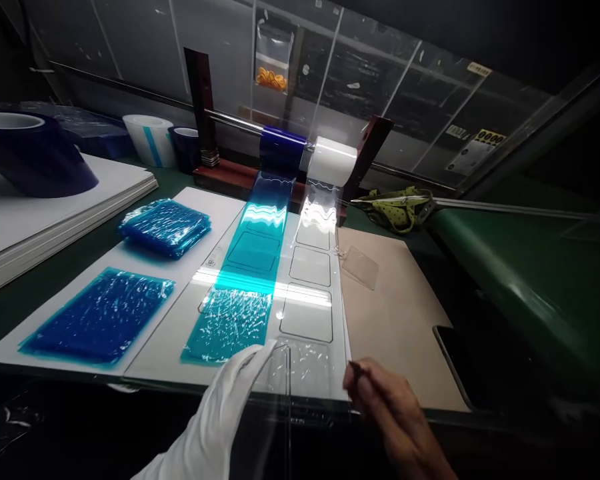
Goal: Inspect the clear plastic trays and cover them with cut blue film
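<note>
At six o'clock, straight-edged clear plastic sheet (pixel 281 375), white-gloved left hand (pixel 230 393) pinching it, bare right hand (pixel 387 399) clasping small dark piece (pixel 356 369)

I see a creased white glove (pixel 207 427) covering my left hand (pixel 237 377); my right hand (pixel 387 393) is bare.

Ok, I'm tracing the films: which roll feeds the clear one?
The white roll on the rod, above the clear film. The blue roll beside it carries blue film; the other white roll, light-blue striped, stands off the rod, further left.
</note>
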{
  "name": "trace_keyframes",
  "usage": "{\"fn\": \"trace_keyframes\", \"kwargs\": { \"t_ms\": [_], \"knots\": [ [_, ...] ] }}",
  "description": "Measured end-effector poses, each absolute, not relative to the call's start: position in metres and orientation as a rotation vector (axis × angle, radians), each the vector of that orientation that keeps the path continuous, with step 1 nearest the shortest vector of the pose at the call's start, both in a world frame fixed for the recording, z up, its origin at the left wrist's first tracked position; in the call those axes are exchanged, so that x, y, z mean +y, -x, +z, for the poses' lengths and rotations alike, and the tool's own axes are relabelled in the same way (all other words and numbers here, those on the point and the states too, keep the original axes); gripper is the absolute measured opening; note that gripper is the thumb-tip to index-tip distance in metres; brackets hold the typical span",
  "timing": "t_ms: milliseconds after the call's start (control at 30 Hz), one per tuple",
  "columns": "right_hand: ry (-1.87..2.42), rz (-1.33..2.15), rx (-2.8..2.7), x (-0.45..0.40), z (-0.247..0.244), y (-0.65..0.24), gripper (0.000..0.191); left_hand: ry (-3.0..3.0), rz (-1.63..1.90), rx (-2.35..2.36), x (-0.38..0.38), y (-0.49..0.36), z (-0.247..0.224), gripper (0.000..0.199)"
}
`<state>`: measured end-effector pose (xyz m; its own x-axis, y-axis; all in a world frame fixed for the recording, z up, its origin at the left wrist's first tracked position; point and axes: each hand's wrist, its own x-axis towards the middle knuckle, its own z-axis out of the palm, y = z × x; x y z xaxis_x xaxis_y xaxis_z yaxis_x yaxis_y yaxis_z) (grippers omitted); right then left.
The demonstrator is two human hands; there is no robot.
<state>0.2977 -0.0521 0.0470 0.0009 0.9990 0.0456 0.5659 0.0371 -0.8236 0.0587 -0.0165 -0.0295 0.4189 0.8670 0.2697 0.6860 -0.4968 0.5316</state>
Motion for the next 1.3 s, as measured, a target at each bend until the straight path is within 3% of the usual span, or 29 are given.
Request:
{"fn": "trace_keyframes", "kwargs": {
  "t_ms": [133,300,700,867,1067,1300],
  "knots": [
    [1.353,0.943,-1.732,-0.073,0.048,-0.256,0.037,-2.349,0.727,1.285,-0.025,-0.055,-0.019,0.094],
    [1.327,1.225,-1.690,-0.080,0.032,-0.246,0.066,-2.370,0.714,1.204,-0.028,-0.053,-0.012,0.087],
    [1.349,1.029,-1.635,-0.096,0.014,-0.243,0.069,-2.415,0.680,1.071,-0.035,-0.065,0.000,0.081],
    [1.274,1.208,-1.587,-0.097,0.030,-0.259,0.067,-2.464,0.680,1.030,-0.030,-0.081,0.000,0.067],
    [1.330,1.218,-1.465,-0.105,0.029,-0.272,0.060,-2.567,0.623,0.856,-0.018,-0.096,0.008,0.075],
    [1.331,0.956,-1.375,-0.112,-0.008,-0.265,0.078,-2.574,0.691,0.801,-0.016,-0.117,-0.012,0.074]
  ]
}}
